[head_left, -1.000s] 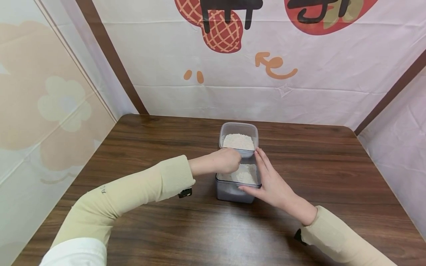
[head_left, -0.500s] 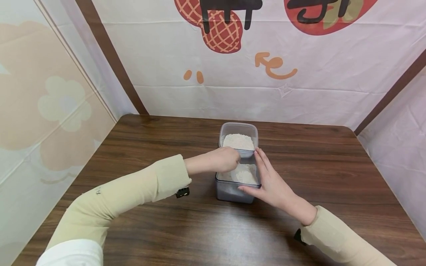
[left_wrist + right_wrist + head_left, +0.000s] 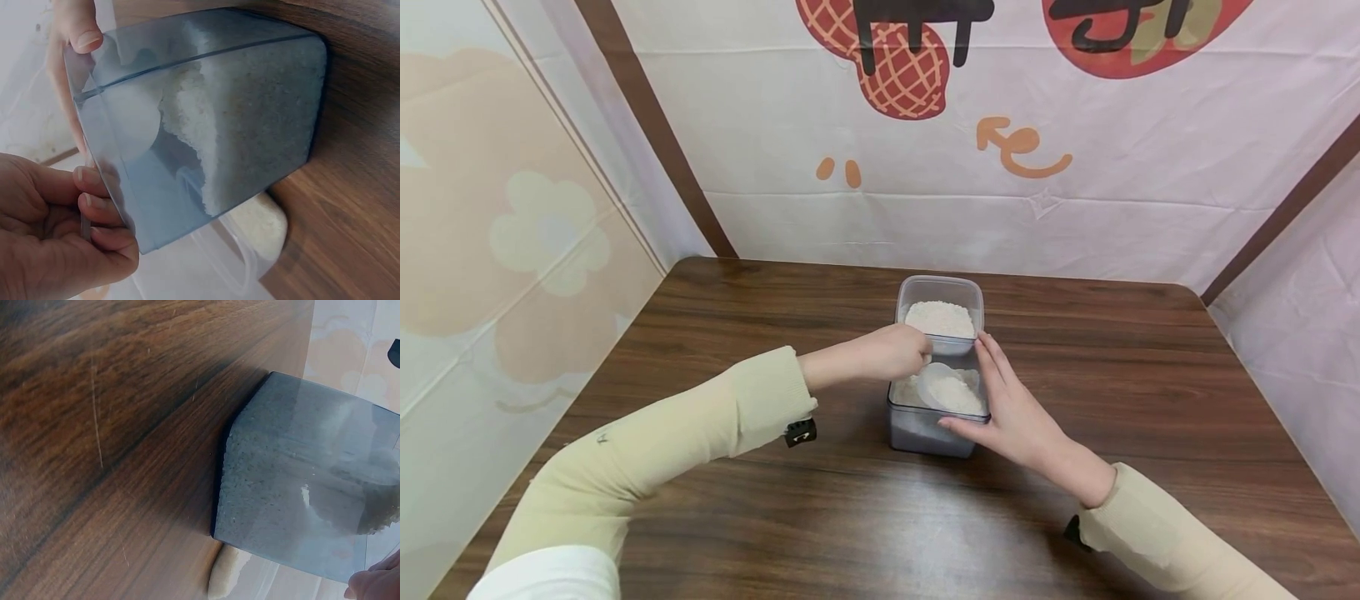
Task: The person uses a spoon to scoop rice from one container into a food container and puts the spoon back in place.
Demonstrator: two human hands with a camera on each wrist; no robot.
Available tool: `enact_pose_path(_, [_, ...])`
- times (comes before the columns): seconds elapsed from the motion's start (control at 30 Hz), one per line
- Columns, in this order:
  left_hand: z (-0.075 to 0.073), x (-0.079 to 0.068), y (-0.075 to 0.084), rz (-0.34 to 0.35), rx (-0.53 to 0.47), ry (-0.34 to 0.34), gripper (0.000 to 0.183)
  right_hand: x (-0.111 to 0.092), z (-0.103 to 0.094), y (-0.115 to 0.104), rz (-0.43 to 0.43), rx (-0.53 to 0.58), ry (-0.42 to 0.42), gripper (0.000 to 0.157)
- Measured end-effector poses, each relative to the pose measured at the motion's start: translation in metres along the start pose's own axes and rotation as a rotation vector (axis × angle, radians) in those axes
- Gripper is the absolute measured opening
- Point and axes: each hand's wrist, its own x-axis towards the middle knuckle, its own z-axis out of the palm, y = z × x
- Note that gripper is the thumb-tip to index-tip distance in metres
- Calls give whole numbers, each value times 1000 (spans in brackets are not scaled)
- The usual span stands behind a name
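Observation:
A translucent blue-grey storage bin (image 3: 928,433), partly filled with white grains that look like rice, stands on the table. My left hand (image 3: 891,354) is over its left rim and pinches the handle of a white scoop (image 3: 931,385). The scoop's rounded bowl (image 3: 134,122) is inside the bin, tilted over the grains, with some grains at its edge. With thumb at the front and fingers toward the far corner, my right hand (image 3: 1018,415) grips the bin's right side at the rim. Only a few fingertips (image 3: 375,582) of it show in the right wrist view.
Just behind the bin stands a smaller clear container (image 3: 940,285) holding more white grains. Both are on a dark wood-grain table (image 3: 790,500). A printed fabric backdrop (image 3: 760,125) hangs along the table's far edge, with more fabric at both sides.
My left hand has drawn back to the left and slightly up, and the scoop's bowl now shows more plainly above the grains. My right hand and both containers stay in place.

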Motion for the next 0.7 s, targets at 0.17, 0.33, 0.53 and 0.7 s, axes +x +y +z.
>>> enact_pose_path(0.17, [2, -2, -2, 15, -4, 36, 25, 0, 0, 0, 4, 3, -3, 103])
enact_pose_path(0.33, [1, -5, -4, 25, -20, 43, 26, 0, 0, 0, 9, 4, -2, 104])
enact_pose_path(0.53, [2, -8, -8, 4, -67, 55, 25, 0, 0, -1, 2, -4, 6, 104])
enact_pose_path(0.7, [5, -13, -10, -17, -100, 75, 26, 0, 0, -2, 4, -5, 8, 103])
